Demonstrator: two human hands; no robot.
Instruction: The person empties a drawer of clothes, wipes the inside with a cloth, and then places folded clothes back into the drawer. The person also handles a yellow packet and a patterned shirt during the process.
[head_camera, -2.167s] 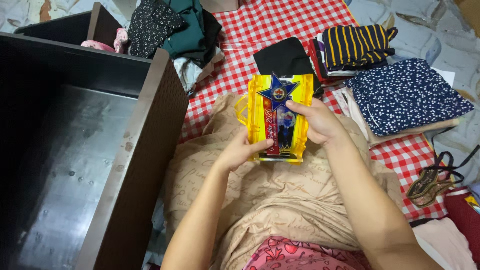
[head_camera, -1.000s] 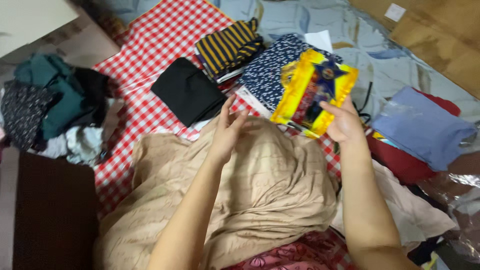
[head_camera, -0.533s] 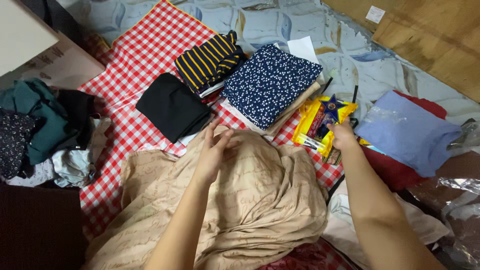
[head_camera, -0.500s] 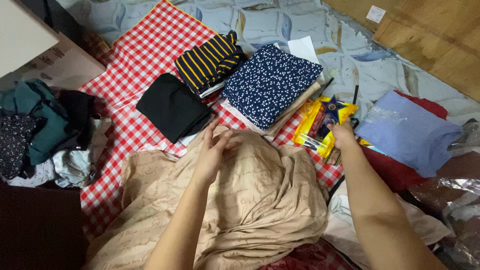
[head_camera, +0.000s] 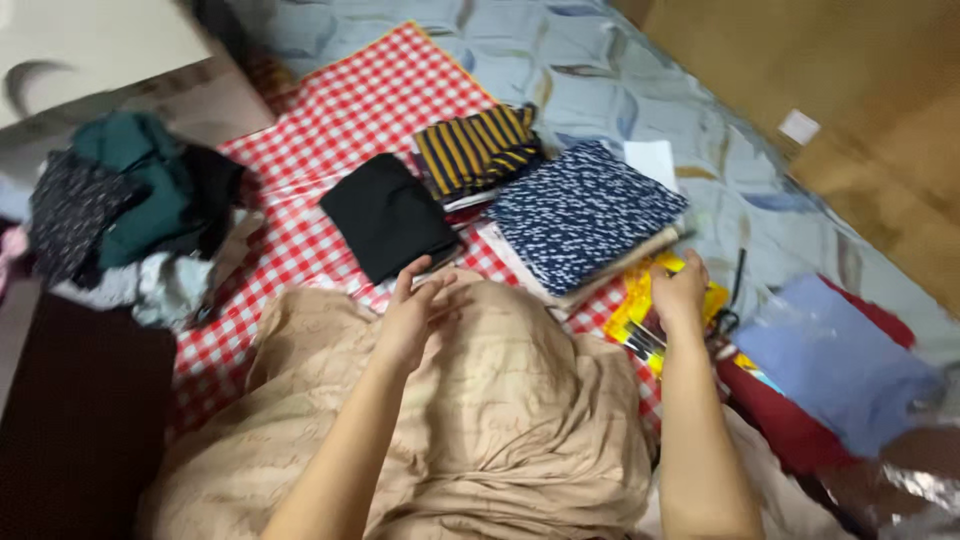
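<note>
Down on the checked cloth (head_camera: 330, 130), just right of the lap, the right hand (head_camera: 678, 292) lies flat on the yellow packet (head_camera: 640, 322), fingers (head_camera: 690, 268) draped over its top and not clearly gripping. That packet sits between the dotted stack (head_camera: 585, 212) and the blue bag (head_camera: 835, 365), long axis running away from the body. Left hand (head_camera: 412, 315) is well apart, empty, fingers loosely spread over the tan fabric (head_camera: 500, 420).

Soft, even indoor light falls from above with only faint shadows and no strong glare, while motion blur smears the whole view, worst at the dim left edge and lower right corner.
</note>
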